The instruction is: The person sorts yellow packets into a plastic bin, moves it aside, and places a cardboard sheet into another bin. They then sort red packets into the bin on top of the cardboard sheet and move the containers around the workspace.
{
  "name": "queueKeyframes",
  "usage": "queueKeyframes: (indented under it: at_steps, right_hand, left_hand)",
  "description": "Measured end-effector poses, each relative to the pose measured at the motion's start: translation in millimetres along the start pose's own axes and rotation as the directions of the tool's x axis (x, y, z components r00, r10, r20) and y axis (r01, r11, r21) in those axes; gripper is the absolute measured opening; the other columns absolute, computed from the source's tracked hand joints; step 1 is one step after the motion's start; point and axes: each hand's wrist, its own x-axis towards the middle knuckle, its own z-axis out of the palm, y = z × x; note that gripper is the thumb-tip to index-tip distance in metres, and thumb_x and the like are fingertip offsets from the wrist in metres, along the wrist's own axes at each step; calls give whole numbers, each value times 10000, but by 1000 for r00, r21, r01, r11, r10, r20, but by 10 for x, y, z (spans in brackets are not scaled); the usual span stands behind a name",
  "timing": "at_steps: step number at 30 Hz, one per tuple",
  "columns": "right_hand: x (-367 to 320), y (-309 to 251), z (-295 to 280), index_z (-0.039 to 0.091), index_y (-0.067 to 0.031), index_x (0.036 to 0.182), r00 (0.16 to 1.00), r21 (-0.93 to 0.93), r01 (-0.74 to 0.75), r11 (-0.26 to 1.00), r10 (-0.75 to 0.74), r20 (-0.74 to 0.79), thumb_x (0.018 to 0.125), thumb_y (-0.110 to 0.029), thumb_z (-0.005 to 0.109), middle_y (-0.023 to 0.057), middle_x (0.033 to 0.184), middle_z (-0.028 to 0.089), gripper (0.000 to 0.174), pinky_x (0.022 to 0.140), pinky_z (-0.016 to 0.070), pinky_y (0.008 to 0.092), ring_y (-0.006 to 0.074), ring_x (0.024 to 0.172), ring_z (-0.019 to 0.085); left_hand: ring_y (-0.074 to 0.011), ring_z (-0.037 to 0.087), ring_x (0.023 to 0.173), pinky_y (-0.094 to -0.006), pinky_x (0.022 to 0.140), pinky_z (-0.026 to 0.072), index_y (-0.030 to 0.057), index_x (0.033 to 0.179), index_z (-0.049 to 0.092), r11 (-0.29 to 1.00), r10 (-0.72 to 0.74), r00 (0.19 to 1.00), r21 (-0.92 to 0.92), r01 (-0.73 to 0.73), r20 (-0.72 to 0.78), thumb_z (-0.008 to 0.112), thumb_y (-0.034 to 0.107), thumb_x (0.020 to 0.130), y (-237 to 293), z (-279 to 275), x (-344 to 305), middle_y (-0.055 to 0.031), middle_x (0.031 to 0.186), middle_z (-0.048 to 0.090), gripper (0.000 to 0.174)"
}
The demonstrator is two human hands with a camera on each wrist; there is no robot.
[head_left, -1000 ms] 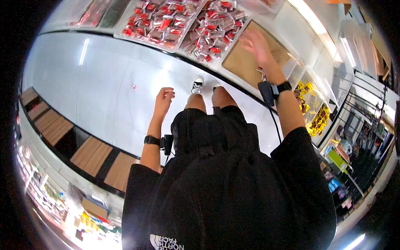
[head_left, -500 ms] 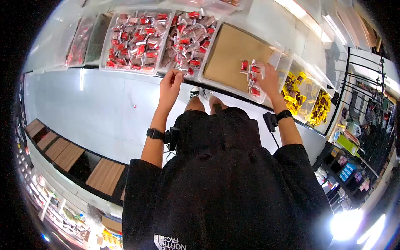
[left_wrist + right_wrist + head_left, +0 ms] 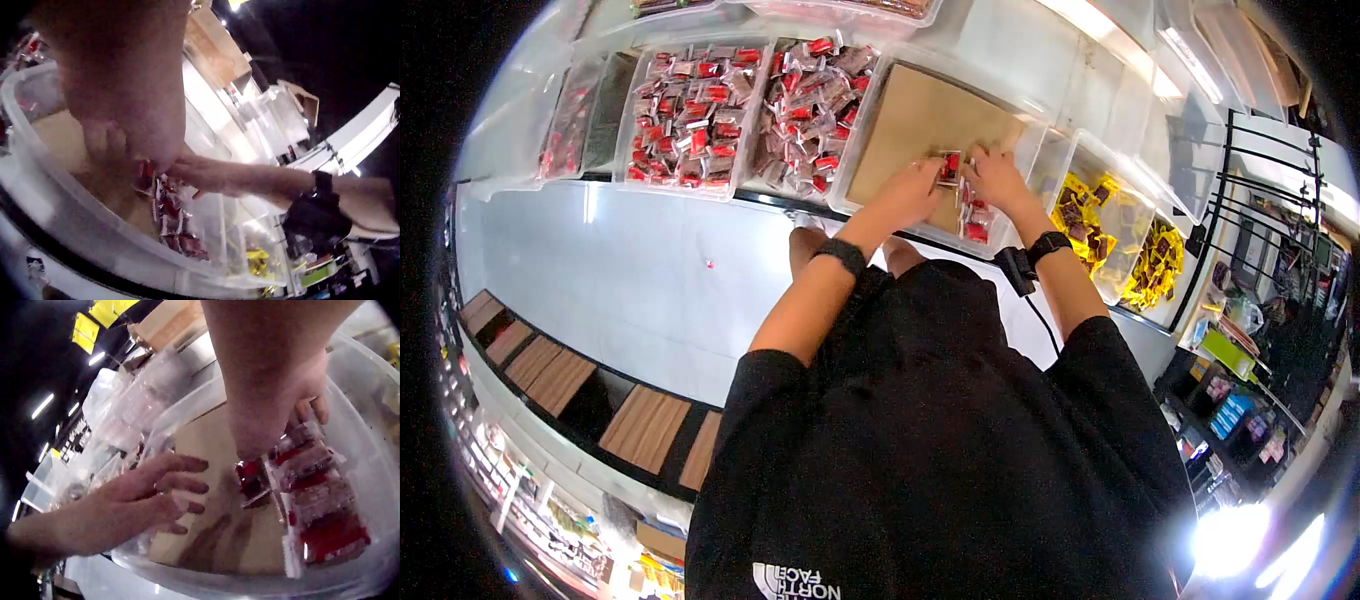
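Note:
A clear plastic bin [image 3: 847,165] holds a sheet of brown cardboard [image 3: 905,110] on its floor. Along its right end stands a row of small snack packets [image 3: 325,506] in red and clear wrapping. One single packet [image 3: 251,481] lies on the cardboard beside the row. My right hand [image 3: 997,180] reaches over the far end of the row, its fingertips right at the packets; whether it grips one I cannot tell. My left hand [image 3: 159,490] hovers over the cardboard left of the single packet, fingers spread and holding nothing.
To the left, two bins [image 3: 690,120] [image 3: 810,120] are heaped with similar red packets. Right of the lined bin, yellow-wrapped packets [image 3: 1083,215] fill clear bins. A black edge [image 3: 765,203] runs along the shelf front. Wood-patterned panels [image 3: 645,430] line the opposite side of the aisle.
My left hand has moved from in front of the bins into the lined bin. My right hand came down to the packets at its right end and has shifted slightly toward the single packet.

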Motion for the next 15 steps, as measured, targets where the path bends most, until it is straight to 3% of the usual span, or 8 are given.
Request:
queueKeyframes:
  at_steps: [2,4,5,6,8,10,13,15]
  right_hand:
    - [-41,-59,-74,530,-29,1019,998,13,56,998,-56,3,823,-310,483,199,1056,536,346,892,341,485,375,1042,456]
    - [-62,-57,-50,538,-30,1011,975,-69,162,984,-149,167,828,-312,468,200,1031,543,344,879,352,481,369,1031,465]
    - [-80,-61,-32,538,-30,1011,976,-71,159,985,-146,163,828,-312,468,200,1031,543,344,879,352,481,369,1031,465]
    - [-94,-52,16,526,-30,988,987,-32,120,992,-116,108,834,-301,471,186,1006,536,317,856,371,462,367,995,471]
    - [-148,-29,116,514,-30,964,994,13,82,997,-83,65,840,-289,473,172,981,529,291,833,390,442,365,960,477]
    - [-260,-91,182,518,-16,958,986,59,-146,988,141,87,840,-316,470,172,974,535,325,806,402,455,383,942,490]
    - [-353,-184,239,515,-17,946,955,115,-288,951,294,-45,841,-342,456,181,995,534,347,801,399,473,390,970,489]
    - [-433,-191,148,512,-13,947,956,132,-292,947,293,11,840,-355,451,199,973,542,363,792,405,474,389,948,503]
  left_hand:
    - [-402,479,1037,-436,880,399,20,1210,409,995,-15,997,95,22,-75,534,240,765,-22,124,102,-241,1095,521,512]
    - [-404,484,1027,-446,863,408,17,1208,412,986,14,996,168,1,-90,533,237,762,-34,211,146,-244,1101,515,511]
    - [-406,489,1017,-457,845,417,14,1206,415,968,43,994,250,-16,-105,533,234,760,-38,239,178,-247,1106,509,511]
    - [-406,489,1017,-457,845,417,14,1206,415,966,60,993,258,-31,-105,533,234,760,-55,266,235,-247,1106,509,511]
    - [-411,510,964,-463,833,419,23,1141,454,999,-52,998,15,51,30,507,219,765,-61,360,277,-239,1045,523,428]
    - [-416,508,967,-460,839,418,17,1130,460,1000,-22,994,11,21,109,516,224,760,-103,457,316,-248,1063,511,427]
    - [-423,504,972,-454,848,418,5,1100,470,999,31,980,37,-39,198,525,227,752,-40,482,304,-265,1100,484,417]
    - [-425,501,975,-452,850,418,-2,1082,473,995,54,968,68,-73,245,526,226,749,-27,531,250,-273,1119,469,407]
